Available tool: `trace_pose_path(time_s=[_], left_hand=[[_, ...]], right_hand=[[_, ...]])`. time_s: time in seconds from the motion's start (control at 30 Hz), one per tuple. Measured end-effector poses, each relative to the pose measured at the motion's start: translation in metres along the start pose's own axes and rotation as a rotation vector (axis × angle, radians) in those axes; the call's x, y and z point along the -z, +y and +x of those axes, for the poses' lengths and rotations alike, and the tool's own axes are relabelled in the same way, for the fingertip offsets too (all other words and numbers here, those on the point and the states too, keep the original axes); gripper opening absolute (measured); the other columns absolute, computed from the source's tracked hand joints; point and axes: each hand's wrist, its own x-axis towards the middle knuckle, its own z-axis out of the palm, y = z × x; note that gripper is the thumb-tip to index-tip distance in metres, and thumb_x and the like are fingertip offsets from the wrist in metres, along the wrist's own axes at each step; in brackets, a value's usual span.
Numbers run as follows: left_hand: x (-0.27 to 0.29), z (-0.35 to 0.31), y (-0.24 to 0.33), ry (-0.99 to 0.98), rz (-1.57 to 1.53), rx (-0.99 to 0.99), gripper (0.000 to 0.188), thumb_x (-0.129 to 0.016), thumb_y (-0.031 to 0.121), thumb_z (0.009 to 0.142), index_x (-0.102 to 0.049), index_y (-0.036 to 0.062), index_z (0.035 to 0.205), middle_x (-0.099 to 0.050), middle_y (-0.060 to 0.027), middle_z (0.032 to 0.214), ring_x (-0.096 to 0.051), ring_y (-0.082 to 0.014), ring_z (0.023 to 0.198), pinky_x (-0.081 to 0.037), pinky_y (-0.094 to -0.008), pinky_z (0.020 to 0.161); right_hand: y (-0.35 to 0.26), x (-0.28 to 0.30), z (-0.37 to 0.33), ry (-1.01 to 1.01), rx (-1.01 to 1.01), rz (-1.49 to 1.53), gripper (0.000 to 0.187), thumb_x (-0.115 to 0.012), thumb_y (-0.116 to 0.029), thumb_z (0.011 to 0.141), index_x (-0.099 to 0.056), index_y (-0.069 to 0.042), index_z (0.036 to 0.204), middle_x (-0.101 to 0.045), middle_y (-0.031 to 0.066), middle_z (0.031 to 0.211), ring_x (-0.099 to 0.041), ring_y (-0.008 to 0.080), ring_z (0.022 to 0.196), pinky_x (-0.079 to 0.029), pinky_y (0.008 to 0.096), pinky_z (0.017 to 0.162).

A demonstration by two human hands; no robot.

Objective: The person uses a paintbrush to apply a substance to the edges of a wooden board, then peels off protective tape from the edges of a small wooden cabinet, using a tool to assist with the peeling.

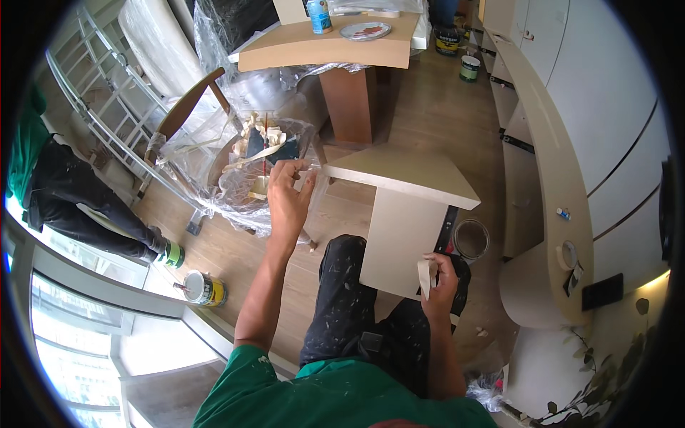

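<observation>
Step, apparently: handling masking material. Right hand (441,287) pinches folded pale piece (425,275); left hand (288,203), fingers parted. Next move likely requires steadying panel (399,239) left of right hand.

Brown wood floor (442,107); bright window (68,360) lower left; pale panels (606,68) right.

Prob. home rm in reno: paint cans (205,289), wrapped chair (184,107), ladder (128,69), wood flr (437,96)

At my knees (345,250) is a smooth beige panel (401,239), joined at its far end to a wider beige slab (403,171) with a pale edge. Near the panel's lower right corner, my right hand (443,284) pinches a small, crumpled cream strip (426,275).
</observation>
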Motion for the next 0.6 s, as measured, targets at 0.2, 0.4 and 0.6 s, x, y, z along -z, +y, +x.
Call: trace_pose_path(time_s=[0.2, 0.4, 0.6], left_hand=[[-0.008, -0.002, 0.002, -0.020, 0.069, -0.114, 0.017, -0.081, 0.006, 0.084, -0.076, 0.0002, 0.099, -0.072, -0.0107, 0.094, -0.064, -0.0269, 0.084, -0.051, -0.0386, 0.077], [-0.012, -0.002, 0.005, 0.000, 0.162, -0.151, 0.012, -0.080, 0.006, 0.083, -0.075, 0.0021, 0.093, -0.070, -0.0099, 0.091, -0.065, -0.0308, 0.089, -0.050, -0.0408, 0.084], [-0.019, 0.002, 0.001, -0.005, 0.247, -0.206, 0.012, -0.078, 0.006, 0.083, -0.071, 0.0037, 0.093, -0.068, -0.0091, 0.092, -0.064, -0.0321, 0.086, -0.049, -0.0434, 0.089]], right_hand=[[0.001, 0.000, -0.001, 0.003, 0.026, -0.047, 0.028, -0.071, -0.009, 0.090, -0.064, 0.000, 0.116, -0.066, 0.0090, 0.104, -0.059, 0.0171, 0.098, -0.047, 0.0306, 0.089], [-0.001, 0.002, -0.001, 0.004, 0.005, -0.041, 0.025, -0.069, -0.007, 0.090, -0.065, 0.000, 0.114, -0.066, 0.0099, 0.103, -0.060, 0.0188, 0.096, -0.047, 0.0312, 0.087], [0.008, 0.001, 0.001, 0.012, 0.083, -0.067, 0.029, -0.068, -0.011, 0.090, -0.061, -0.001, 0.117, -0.060, 0.0017, 0.100, -0.056, 0.0081, 0.092, -0.044, 0.0231, 0.082]])
